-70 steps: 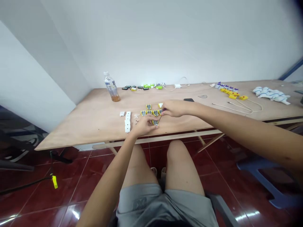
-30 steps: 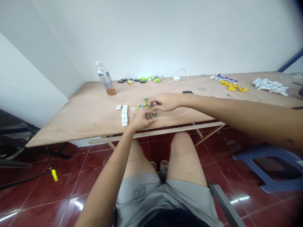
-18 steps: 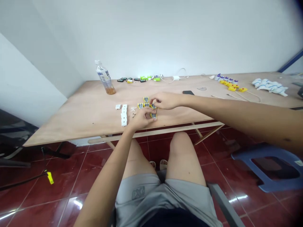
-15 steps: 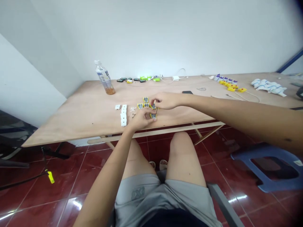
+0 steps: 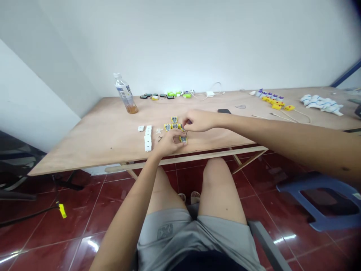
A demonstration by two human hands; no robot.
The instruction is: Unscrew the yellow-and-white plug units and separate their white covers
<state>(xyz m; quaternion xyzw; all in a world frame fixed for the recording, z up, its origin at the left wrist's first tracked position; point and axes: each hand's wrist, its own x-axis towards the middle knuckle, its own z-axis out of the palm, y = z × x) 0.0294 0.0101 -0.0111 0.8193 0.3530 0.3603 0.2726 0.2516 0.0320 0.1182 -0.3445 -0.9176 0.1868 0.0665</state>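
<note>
In the head view, my left hand rests on the table with thumb and fingers closed around a small yellow-and-grey plastic part. My right hand is above it, fingers wrapped around a screwdriver. Its thin shaft points down at the part; whether the tip sits in a screw is too small to tell. Just behind my hands lie several similar yellow-and-grey parts. Left of them are small white pieces and tiny dark bits that look like screws.
A row of white blocks lies left of my hands. A bottle stands farther back. Small black and green items line the wall. Yellow pieces with cables and white objects are right. A blue stool is below.
My right hand has shifted slightly, with more of its grip turned over the screwdriver. My left hand keeps its hold on the part. The whole view has moved a little.
</note>
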